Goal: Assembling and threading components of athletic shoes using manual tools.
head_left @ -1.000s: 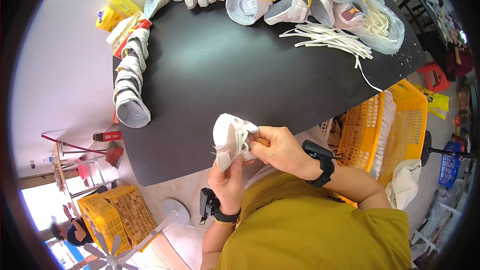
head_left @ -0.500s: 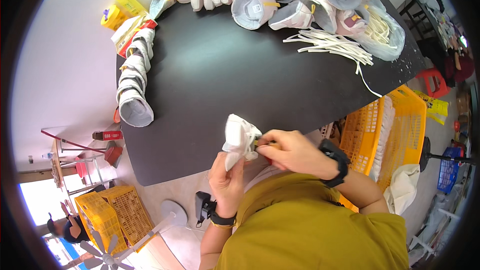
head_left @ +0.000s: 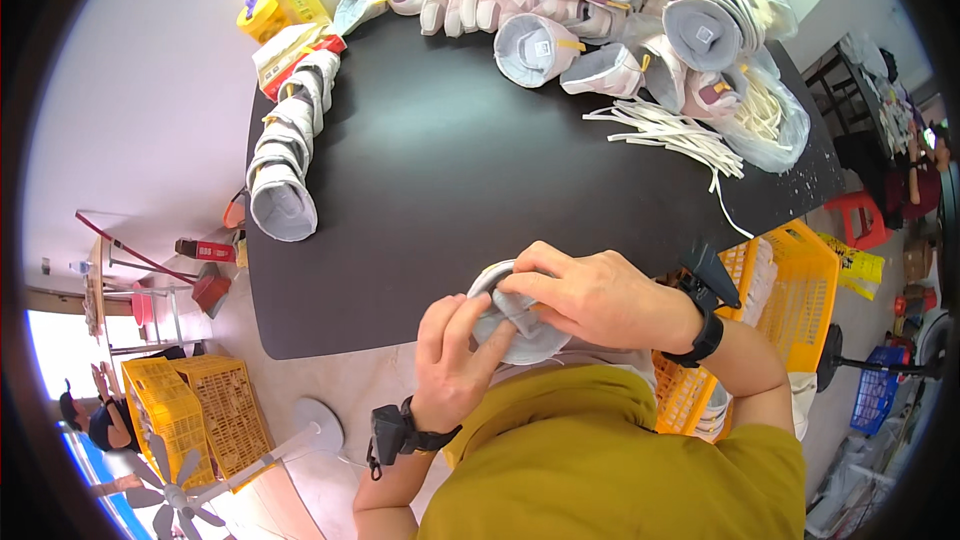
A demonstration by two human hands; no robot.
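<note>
Both of my hands hold a pale shoe upper at the table's near edge, its grey lined opening turned up toward me. My left hand is closed on the upper's left rim, thumb at the inside and fingers bent over the edge. From the right, my right hand has its fingers bent over the far rim and into the opening, closed on the material. Whatever lies beneath its fingertips is hidden. Below my hands, the upper's outer side is mostly out of sight.
Nested shoe uppers line the dark table's left side. More uppers pile along the back, beside white laces and a plastic bag. A yellow crate stands at right; a fan is lower left.
The upper has turned, so its grey lined opening now faces me instead of its white outside. My right hand has moved from beside it onto its rim. The view has shifted slightly.
</note>
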